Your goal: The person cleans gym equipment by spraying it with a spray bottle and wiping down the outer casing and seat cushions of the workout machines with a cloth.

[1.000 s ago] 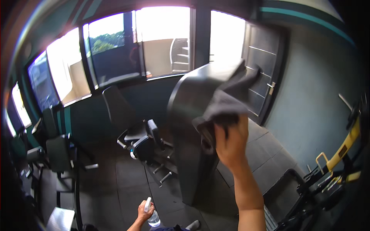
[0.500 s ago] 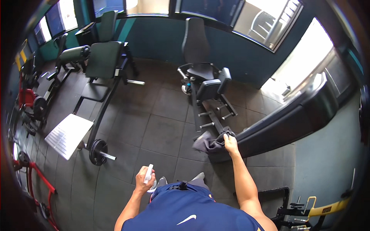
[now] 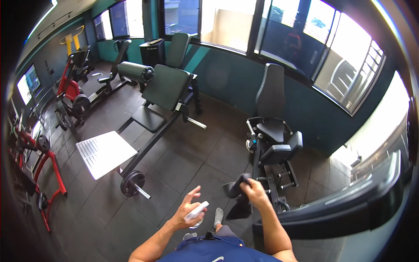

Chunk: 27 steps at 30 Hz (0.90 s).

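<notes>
My left hand [image 3: 187,214] grips a spray bottle, its white trigger head [image 3: 197,210] pointing up and to the right. The index finger reaches out away from the bottle, and the bottle's body is mostly hidden beneath the hand. To the right, my right hand [image 3: 256,192] is closed around a dark grey cloth [image 3: 239,208], which hangs in folds above the floor. Close beyond that hand stands a seated leg machine with a tall black backrest [image 3: 270,94] and two black pads [image 3: 276,154]. The cloth appears apart from the machine.
A long black machine casing [image 3: 336,218] runs along my right side. Ahead on the left is a padded bench machine [image 3: 165,87] with a weight plate [image 3: 132,183] and a white slatted board [image 3: 106,153]. Red-framed equipment [image 3: 51,174] stands farther left. Windows line the far wall.
The view has swung left and upward. My right hand has drawn the cloth away from the black casing toward the middle. The left hand has come up and forward with the bottle, its index finger now extended.
</notes>
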Tool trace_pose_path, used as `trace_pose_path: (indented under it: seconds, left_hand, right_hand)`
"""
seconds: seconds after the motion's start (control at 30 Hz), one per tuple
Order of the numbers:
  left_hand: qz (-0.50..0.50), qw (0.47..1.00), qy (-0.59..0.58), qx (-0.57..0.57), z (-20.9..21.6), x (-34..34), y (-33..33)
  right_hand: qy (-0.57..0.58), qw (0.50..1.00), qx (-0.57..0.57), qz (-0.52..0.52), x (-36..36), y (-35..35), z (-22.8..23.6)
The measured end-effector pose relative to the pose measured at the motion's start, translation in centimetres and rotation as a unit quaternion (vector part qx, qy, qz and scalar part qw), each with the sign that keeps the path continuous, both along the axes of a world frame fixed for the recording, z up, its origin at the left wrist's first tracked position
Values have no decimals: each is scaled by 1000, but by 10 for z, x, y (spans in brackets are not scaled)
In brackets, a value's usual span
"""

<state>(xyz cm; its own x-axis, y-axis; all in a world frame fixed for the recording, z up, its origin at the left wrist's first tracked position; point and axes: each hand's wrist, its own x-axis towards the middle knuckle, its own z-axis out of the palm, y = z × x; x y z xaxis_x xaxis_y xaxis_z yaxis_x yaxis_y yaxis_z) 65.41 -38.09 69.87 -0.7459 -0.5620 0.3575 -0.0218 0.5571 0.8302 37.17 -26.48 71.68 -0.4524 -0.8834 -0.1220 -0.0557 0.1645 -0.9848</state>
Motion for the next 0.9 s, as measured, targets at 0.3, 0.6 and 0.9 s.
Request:
trace_pose_path:
  seconds: [0.3, 0.6, 0.9]
  left_hand:
    - [-181, 972, 3, 147, 25, -128, -61]
    - [12, 999, -34, 32, 53, -114, -138]
    - [-11, 986, 50, 162, 25, -96, -253]
  right_hand:
    - [150, 970, -45, 185, -43, -96, 42]
    - [105, 924, -44, 365, -99, -212, -20]
    - [98, 895, 11, 434, -72, -355, 48]
